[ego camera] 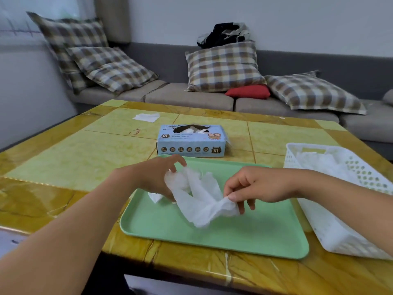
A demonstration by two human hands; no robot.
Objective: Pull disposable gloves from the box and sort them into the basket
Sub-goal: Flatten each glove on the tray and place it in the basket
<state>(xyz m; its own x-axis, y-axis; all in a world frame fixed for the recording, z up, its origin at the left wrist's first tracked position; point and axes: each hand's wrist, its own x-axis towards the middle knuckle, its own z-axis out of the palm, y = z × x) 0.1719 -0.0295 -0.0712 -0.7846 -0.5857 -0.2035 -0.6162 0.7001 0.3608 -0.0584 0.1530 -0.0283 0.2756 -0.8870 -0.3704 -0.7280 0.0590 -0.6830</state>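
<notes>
Your left hand (157,177) and right hand (255,186) both have fingers pinching the same crumpled white glove (202,199), held just above the green tray (212,235). The glove box (191,141) sits behind the tray on the bench (85,154), and the white basket (340,209) with gloves inside is on your right.

Basket (331,228) cut off at the right edge
</notes>
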